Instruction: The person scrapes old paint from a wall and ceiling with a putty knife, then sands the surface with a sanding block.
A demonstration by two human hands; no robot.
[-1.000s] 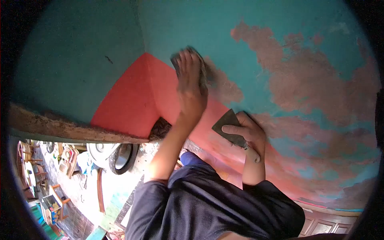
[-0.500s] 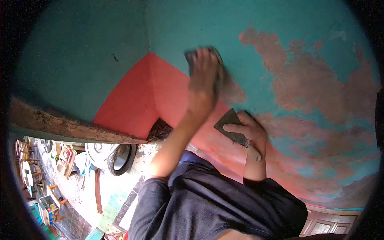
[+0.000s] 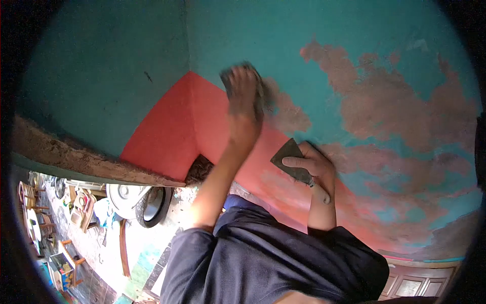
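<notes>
My left hand [image 3: 244, 104] is wrapped round a dark flat tool [image 3: 227, 84], partly hidden by the fingers and blurred. It is against the teal wall [image 3: 283, 45], just above the red band [image 3: 212, 109] near the corner. A brownish patch [image 3: 291, 112] lies on the wall right of this hand. Lower and to the right, my right hand [image 3: 320, 167] grips a putty knife [image 3: 289, 152], its thumb across the grey blade and the blade pointing up and left. The handle end shows below the palm, by the wrist.
Large brownish patches [image 3: 374, 106] cover the wall at right. A rough ledge [image 3: 76, 154] runs along the left. Below it are a tyre [image 3: 153, 207], chairs [image 3: 81, 207], a wooden strip [image 3: 124, 248] and a box of items [image 3: 62, 271]. A panelled door [image 3: 415, 283] shows at lower right.
My left hand and its tool have moved left and slightly down along the wall, towards the corner. My right hand holds the putty knife in almost the same place.
</notes>
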